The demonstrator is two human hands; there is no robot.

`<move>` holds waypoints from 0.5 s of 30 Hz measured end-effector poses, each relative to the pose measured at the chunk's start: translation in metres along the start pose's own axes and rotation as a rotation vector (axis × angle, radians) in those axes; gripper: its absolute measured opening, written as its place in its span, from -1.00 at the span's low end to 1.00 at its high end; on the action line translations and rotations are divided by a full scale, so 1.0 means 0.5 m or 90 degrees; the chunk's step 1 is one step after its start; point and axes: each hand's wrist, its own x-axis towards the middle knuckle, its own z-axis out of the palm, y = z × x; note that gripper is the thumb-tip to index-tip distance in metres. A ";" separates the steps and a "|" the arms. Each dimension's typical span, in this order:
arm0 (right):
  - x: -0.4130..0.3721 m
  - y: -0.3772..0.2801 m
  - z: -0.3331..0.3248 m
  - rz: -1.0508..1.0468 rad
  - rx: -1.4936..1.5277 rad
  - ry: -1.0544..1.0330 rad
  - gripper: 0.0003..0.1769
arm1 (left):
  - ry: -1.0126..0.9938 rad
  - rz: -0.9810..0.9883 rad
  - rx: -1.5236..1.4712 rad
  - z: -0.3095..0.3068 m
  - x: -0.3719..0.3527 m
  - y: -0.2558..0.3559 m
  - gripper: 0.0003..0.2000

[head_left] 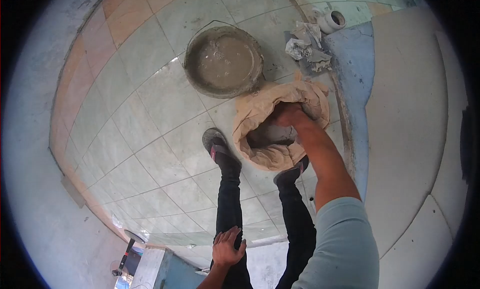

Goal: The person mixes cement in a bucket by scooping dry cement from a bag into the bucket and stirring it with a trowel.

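Note:
My right hand (286, 114) reaches down into an open brown paper sack (270, 156) with a rolled rim. Grey powder (277, 134) lies inside, and the shadow within hides my fingers, so their grip does not show. My left hand (227, 246) rests on my left thigh with its fingers stretched out, holding nothing. Just beyond the sack, to its left, stands a round bucket (189, 64) with a wire handle, holding wet grey-brown mix (222, 61).
Crumpled paper scraps (307, 44) and a white pipe fitting (331, 21) lie by the right wall. My sandalled feet stand on the tiled floor (165, 159), close to the sack. A black-handled tool (127, 254) is at lower left.

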 end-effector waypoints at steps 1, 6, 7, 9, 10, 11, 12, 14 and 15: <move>-0.006 0.007 -0.005 -0.048 -0.025 0.019 -0.29 | 0.009 0.002 0.000 -0.001 0.004 0.002 -0.51; -0.044 0.026 -0.043 -0.067 -0.024 -0.038 -0.36 | 0.009 -0.003 -0.008 0.011 -0.002 -0.001 -0.52; -0.070 0.024 -0.073 -0.058 -0.027 -0.054 -0.37 | 0.014 -0.001 -0.009 0.012 0.000 0.002 -0.52; -0.113 0.025 -0.100 -0.048 -0.025 -0.067 -0.39 | 0.015 -0.007 -0.014 0.007 -0.001 0.008 -0.52; -0.133 0.025 -0.112 -0.047 -0.019 -0.063 -0.40 | 0.019 -0.006 -0.006 0.008 -0.002 0.010 -0.52; -0.153 0.030 -0.122 -0.045 -0.013 -0.058 -0.40 | 0.024 -0.004 0.001 0.007 -0.002 0.013 -0.52; -0.171 0.034 -0.134 -0.035 -0.021 -0.059 -0.40 | 0.016 -0.008 -0.007 0.004 -0.001 0.015 -0.51; -0.208 0.032 -0.159 -0.016 -0.036 -0.064 -0.40 | 0.024 -0.007 0.006 0.001 -0.003 0.021 -0.51; -0.230 0.032 -0.177 -0.007 -0.030 -0.073 -0.40 | 0.026 -0.003 0.011 0.000 -0.001 0.020 -0.52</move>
